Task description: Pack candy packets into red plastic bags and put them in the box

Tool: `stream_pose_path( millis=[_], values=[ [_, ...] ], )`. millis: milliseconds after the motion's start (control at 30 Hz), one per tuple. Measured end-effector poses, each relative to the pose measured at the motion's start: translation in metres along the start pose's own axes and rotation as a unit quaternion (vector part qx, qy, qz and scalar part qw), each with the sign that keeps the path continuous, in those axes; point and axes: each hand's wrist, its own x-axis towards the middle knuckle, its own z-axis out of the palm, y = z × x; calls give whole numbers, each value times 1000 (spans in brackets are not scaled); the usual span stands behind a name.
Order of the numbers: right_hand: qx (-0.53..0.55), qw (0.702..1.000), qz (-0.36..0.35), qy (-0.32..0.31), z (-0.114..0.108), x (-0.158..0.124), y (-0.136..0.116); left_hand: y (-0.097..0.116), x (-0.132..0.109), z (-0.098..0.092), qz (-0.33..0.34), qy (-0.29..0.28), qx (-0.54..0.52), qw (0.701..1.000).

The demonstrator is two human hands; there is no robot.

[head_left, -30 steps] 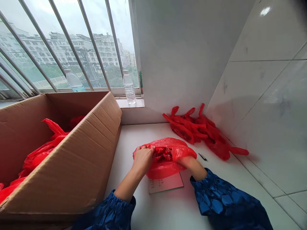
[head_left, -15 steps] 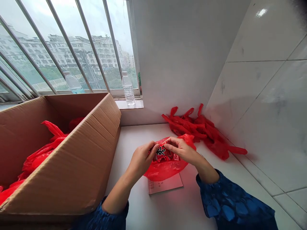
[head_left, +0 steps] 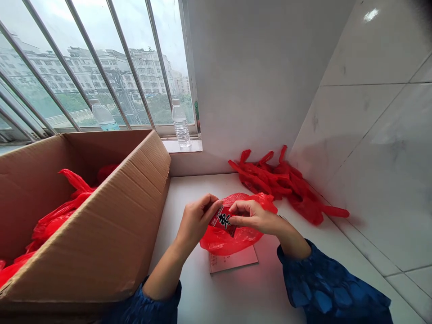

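Box (head_left: pixel 101 225) at left, cardboard, open, red bags inside. Counter (head_left: pixel 236 292) white; bag pile (head_left: pixel 286 184) far right. Red bag (head_left: pixel 232 236) near centre, lying on a paper slip (head_left: pixel 236 261). Both hands over it: left hand (head_left: pixel 195 220) and right hand (head_left: pixel 254 216) pinch one small red packet (head_left: pixel 222 219) between fingertips. Risk: light two-sided pinch could let the packet drop onto the counter rather than the bag.

A cardboard box (head_left: pixel 101 234) holding red bags sits left; a water bottle (head_left: pixel 181 123) stands on the windowsill.
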Motion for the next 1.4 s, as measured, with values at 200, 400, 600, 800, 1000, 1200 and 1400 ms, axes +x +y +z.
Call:
stream_pose_path(
  millis=[200,400,600,800,1000,1200,1400],
  values=[
    [70,996,-29,42,-2,4,6,3,0,-5,-33,6,-55,998],
    [68,995,-40,68,-2,4,4,9,-2,-11,-16,-5,-34,999],
    [70,996,-23,48,-2,2,1,11,-2,-14,2,28,-37,999],
    [76,992,-69,74,6,0,-4,8,0,-15,5,41,-47,998],
    [81,990,-81,87,6,1,-5,4,2,-12,6,69,-67,995],
    [41,998,-29,49,1,0,-1,2,2,-9,9,21,-36,999],
    [-141,986,-66,60,1,-2,1,4,-2,-5,12,-51,51,997]
  ],
)
